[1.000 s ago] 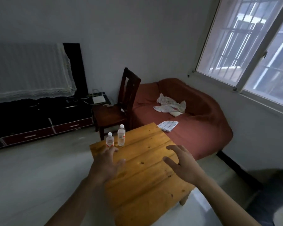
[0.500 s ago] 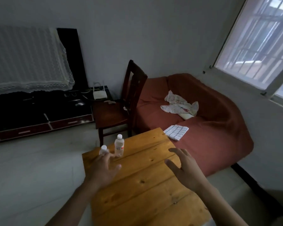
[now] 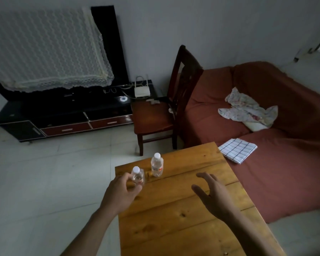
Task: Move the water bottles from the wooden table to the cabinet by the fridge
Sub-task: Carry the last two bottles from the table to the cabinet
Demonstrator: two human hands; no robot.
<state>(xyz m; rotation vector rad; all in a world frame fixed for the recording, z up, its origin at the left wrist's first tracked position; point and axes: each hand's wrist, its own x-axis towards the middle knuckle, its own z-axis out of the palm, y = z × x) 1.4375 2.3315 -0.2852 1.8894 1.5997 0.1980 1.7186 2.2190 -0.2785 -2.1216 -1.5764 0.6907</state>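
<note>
Wrapping your left hand (image 3: 121, 193) around the nearer water bottle (image 3: 137, 177) at the wooden table (image 3: 183, 215)'s far left corner, fingers curled on it. Your right hand (image 3: 213, 197) is hovering, fingers spread loose, touching nothing. The second bottle (image 3: 157, 165) is standing just beside.

Two bare forearms are seen entering from the lower edge of the head view, each ending in a bare hand. No sleeve, cuff or glove is worn on either arm as far as the frame reaches. The left hand (image 3: 121, 194) and the right hand (image 3: 215, 197) are shown unadorned; the light is dim, so finer detail cannot be made out.
</note>
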